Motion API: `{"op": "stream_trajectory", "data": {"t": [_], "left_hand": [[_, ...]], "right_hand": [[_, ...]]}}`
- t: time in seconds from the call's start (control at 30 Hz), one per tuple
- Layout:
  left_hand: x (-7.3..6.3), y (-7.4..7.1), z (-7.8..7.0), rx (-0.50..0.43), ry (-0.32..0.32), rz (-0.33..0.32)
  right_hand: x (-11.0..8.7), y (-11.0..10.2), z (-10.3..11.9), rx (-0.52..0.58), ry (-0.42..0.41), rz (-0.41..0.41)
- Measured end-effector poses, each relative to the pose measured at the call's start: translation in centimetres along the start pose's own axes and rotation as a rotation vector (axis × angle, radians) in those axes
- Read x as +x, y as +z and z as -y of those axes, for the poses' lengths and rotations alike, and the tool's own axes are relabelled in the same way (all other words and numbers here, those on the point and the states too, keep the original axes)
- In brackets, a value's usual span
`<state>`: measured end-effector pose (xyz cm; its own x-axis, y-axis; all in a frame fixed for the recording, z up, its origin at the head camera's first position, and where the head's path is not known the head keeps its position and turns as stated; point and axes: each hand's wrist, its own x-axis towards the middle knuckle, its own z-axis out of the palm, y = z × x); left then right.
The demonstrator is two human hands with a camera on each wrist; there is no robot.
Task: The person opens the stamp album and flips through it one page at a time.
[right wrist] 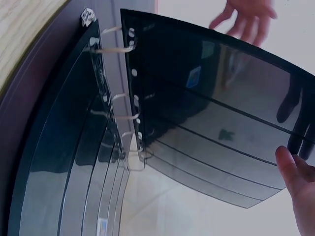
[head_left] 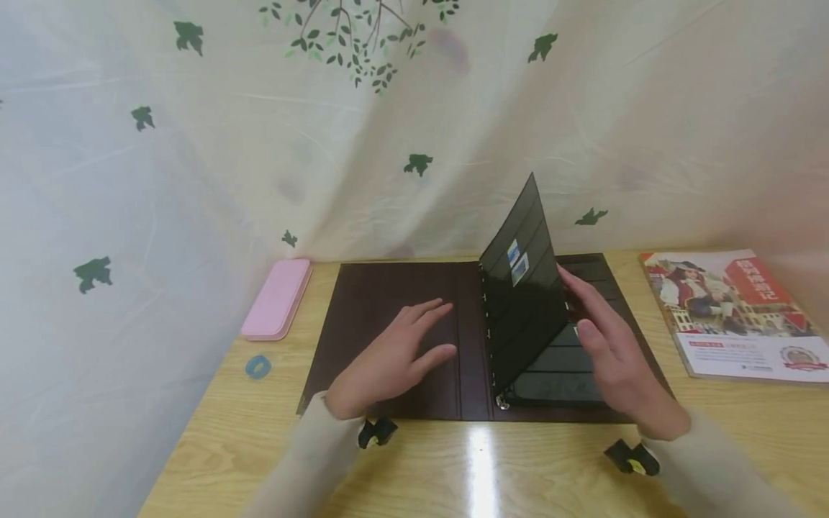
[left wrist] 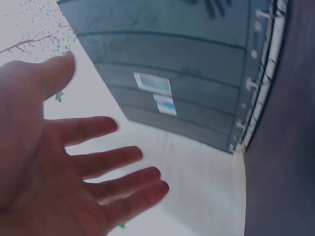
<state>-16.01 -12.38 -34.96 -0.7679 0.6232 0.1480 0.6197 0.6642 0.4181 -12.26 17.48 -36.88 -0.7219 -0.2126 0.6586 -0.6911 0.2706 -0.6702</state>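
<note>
A dark ring-bound stamp album (head_left: 388, 288) lies spread on the table. One black page (head_left: 524, 309) stands nearly upright on its metal rings (right wrist: 125, 117), with two small stamps (head_left: 520, 267) in its strips. My right hand (head_left: 612, 352) is at the raised page's right side. Its fingertips (right wrist: 290, 167) touch that face, with the fingers fairly straight and the thumb apart from the sheet. Over the bare left cover hovers my left hand (head_left: 395, 352), fingers spread and holding nothing. In the left wrist view, the left palm (left wrist: 59, 162) faces the stamp side of the page.
A pink case (head_left: 278, 298) and a blue ring-shaped item (head_left: 257, 367) lie left of the album. To the right is an illustrated book (head_left: 738, 313). A leaf-patterned curtain (head_left: 363, 158) hangs behind the wooden table (head_left: 214, 446).
</note>
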Motion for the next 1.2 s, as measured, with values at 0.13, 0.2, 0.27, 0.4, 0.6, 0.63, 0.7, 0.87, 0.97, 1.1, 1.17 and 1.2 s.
{"op": "stream_trajectory", "data": {"t": [0.13,0.2,0.27,0.4,0.6,0.63,0.7,0.87,0.97,1.1,1.17,1.2], "left_hand": [[0.8,0.0,-1.2,-0.065,0.06,-0.05],[1.2,0.1,-1.7,-0.093,0.095,-0.066],[1.6,0.2,-2.1,-0.12,0.125,-0.077],[2.2,0.4,-2.6,-0.168,0.16,-0.093],[2.3,0.7,-2.6,-0.242,0.172,-0.115],[2.3,0.7,-2.6,-0.255,0.176,-0.125],[2.2,0.7,-2.5,-0.282,0.185,-0.148],[2.0,0.5,-2.2,-0.305,0.206,-0.222],[1.7,0.3,-2.0,-0.286,0.193,-0.246],[1.2,0.1,-1.5,-0.268,0.158,-0.247],[0.8,-0.1,-1.0,-0.267,0.152,-0.26],[0.5,-0.2,-0.7,-0.268,0.148,-0.268]], "right_hand": [[0.2,0.7,0.1,0.034,-0.014,0.01],[0.3,1.1,0.1,0.055,-0.016,0.02],[0.3,1.5,0.2,0.082,-0.011,0.034],[0.4,2.3,0.3,0.125,0.004,0.078],[0.1,3.4,0.0,0.134,0.046,0.144],[0.0,3.6,0.0,0.136,0.049,0.151],[-0.1,4.0,-0.2,0.148,0.059,0.166],[-0.5,5.3,-0.5,0.201,0.07,0.234],[-1.0,6.1,-0.7,0.217,0.104,0.301],[-1.4,6.8,-0.9,0.212,0.143,0.366],[-1.6,6.8,-1.0,0.161,0.171,0.387],[-1.6,6.8,-1.1,0.125,0.201,0.398]]}}
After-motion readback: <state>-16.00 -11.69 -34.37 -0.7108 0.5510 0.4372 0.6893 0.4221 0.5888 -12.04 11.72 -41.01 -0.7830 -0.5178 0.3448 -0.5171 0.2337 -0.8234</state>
